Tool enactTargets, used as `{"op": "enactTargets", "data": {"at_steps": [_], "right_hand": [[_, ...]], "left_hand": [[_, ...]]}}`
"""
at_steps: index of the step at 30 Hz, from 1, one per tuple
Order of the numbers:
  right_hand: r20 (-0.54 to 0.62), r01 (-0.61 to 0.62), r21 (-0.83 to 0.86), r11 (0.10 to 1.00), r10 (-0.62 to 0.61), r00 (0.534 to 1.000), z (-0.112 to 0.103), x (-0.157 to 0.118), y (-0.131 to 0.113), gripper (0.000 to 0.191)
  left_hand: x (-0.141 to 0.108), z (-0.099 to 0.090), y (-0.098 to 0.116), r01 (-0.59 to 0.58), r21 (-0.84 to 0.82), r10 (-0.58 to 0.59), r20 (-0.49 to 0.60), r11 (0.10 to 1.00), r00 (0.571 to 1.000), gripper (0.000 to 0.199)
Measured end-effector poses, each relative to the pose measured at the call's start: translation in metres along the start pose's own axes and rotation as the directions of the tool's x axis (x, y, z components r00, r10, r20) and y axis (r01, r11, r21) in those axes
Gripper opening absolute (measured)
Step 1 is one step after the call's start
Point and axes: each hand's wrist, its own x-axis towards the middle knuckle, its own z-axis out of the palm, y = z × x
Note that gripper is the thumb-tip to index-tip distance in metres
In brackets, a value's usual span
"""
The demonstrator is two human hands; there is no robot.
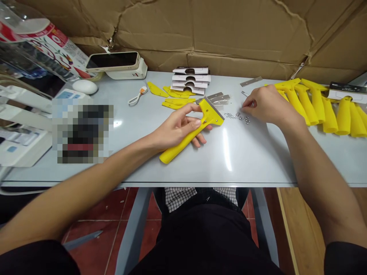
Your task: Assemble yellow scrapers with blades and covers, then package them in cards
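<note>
A yellow scraper (185,143) lies across my left hand (183,124), which is closed round its handle. Its head points up and to the right, with a metal blade (214,107) along the edge. Several small screws or nuts (237,116) are scattered on the table just right of the blade. Over their right end is my right hand (265,103), thumb and fingers pinched together. A thin metal rod (244,93) sticks out by its fingers; the rest of it is hidden. Loose metal blades (219,98) and flat yellow plates (179,102) lie beyond the scraper.
Several yellow handles (318,105) line the right side near a black-and-white box (348,91). Small white boxes (190,80) are stacked at the back, before a cardboard wall (229,34). A phone (114,61), white mouse (85,87) and bottle (54,46) stand left.
</note>
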Motion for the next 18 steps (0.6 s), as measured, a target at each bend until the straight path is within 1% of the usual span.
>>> {"op": "enactTargets", "data": {"at_steps": [3,5,7,9,11,13,16,18], "right_hand": [[-0.013,-0.005,-0.036,0.999,0.004,1.000,0.002,0.000,-0.002,0.011],[-0.005,0.006,-0.107,0.994,-0.007,1.000,0.002,0.000,-0.005,0.010],[0.012,0.015,-0.179,0.984,-0.013,1.000,0.001,0.001,-0.009,0.010],[0.001,0.022,-0.182,0.983,-0.023,1.000,-0.001,0.001,-0.015,0.009],[-0.045,0.056,-0.096,0.994,-0.061,0.997,-0.002,0.000,-0.025,0.011],[-0.090,0.116,0.046,0.992,-0.111,0.990,-0.004,-0.004,-0.040,0.011],[-0.104,0.169,0.277,0.946,-0.145,0.984,0.000,-0.014,-0.066,0.015],[-0.099,0.191,0.381,0.905,-0.165,0.981,0.006,-0.021,-0.081,0.019]], "left_hand": [[-0.001,0.001,0.001,-0.018,0.032,0.017,0.016,0.999,1.000,0.041],[-0.001,0.001,0.002,-0.009,0.026,0.008,0.015,1.000,1.000,0.038],[-0.001,0.001,0.003,0.014,-0.024,-0.014,0.010,1.000,1.000,0.039],[-0.001,0.002,0.005,0.043,-0.100,-0.043,0.005,0.994,0.999,0.043],[-0.002,0.004,0.005,0.064,-0.156,-0.063,0.010,0.986,0.998,0.047],[-0.002,0.008,0.005,0.075,-0.169,-0.073,0.018,0.983,0.997,0.047],[-0.004,0.013,0.004,0.056,-0.155,-0.052,0.029,0.986,0.998,0.042],[-0.005,0.015,0.002,0.030,-0.151,-0.025,0.037,0.988,0.999,0.042]]}}
